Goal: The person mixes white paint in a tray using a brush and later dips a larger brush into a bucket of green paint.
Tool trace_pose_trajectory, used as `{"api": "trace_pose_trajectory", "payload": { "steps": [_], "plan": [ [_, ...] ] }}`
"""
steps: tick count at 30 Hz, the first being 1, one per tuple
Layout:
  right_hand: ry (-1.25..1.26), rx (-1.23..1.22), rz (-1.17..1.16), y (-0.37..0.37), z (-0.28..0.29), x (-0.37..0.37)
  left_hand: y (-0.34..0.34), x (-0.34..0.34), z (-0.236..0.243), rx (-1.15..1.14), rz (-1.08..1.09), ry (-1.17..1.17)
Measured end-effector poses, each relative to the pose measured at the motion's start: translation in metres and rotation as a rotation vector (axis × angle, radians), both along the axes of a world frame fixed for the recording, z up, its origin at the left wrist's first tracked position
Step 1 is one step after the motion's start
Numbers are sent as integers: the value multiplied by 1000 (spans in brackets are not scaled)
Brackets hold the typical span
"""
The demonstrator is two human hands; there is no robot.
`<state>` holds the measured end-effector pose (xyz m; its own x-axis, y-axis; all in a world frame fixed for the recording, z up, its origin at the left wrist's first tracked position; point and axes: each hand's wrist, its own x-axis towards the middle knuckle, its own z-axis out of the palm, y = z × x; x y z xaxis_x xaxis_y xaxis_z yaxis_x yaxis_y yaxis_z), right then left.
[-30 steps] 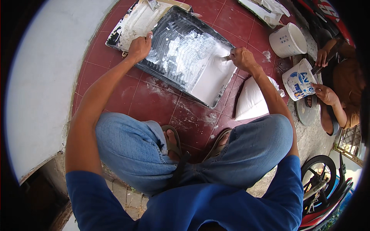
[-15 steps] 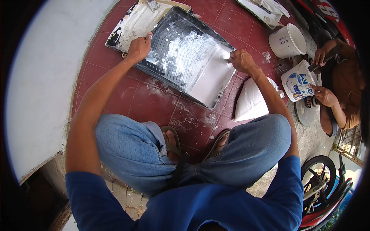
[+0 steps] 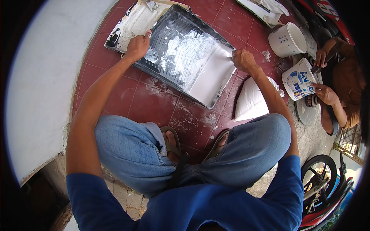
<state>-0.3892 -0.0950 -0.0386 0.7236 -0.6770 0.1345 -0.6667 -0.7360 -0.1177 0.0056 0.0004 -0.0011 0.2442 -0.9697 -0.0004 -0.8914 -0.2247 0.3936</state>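
A black ribbed paint tray [image 3: 173, 82], smeared with white, lies slanted in front of me, with smooth whitish liquid [image 3: 210, 79] in its right end. My left hand [image 3: 138, 47] is closed on the tray's left rim, thumb on top. At the right end my right hand [image 3: 244, 61] is closed over the liquid's far corner. A small end of something shows at its fingers, too little to name. Beneath the tray's left side sits a second tray [image 3: 123, 32], caked with dried white. A white bag [image 3: 252, 101] of material stands by my right forearm.
Red floor tiles [image 3: 154, 102] carry white spatters. Two white buckets stand at right: one bucket [image 3: 283, 41] alone, another bucket [image 3: 296, 82] held by a co-worker's hands [image 3: 325, 94], a dark handle in it. A white-coated tray [image 3: 260, 11] lies far back. A wall [image 3: 46, 77] rises at left.
My right hand has shifted slightly, and less of the thing at its fingers shows. My left hand stays on the tray rim. The co-worker's hands and bucket have moved a little.
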Motion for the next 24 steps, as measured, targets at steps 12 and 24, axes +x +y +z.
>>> {"api": "trace_pose_trajectory", "payload": {
  "steps": [12,24],
  "plan": [
    [2,271,-90,38,27,11,-1,6,-2,-15,-15,-7],
    [55,165,25,81,23,17,-5,2,-6,17,37,-19]
  ]
}}
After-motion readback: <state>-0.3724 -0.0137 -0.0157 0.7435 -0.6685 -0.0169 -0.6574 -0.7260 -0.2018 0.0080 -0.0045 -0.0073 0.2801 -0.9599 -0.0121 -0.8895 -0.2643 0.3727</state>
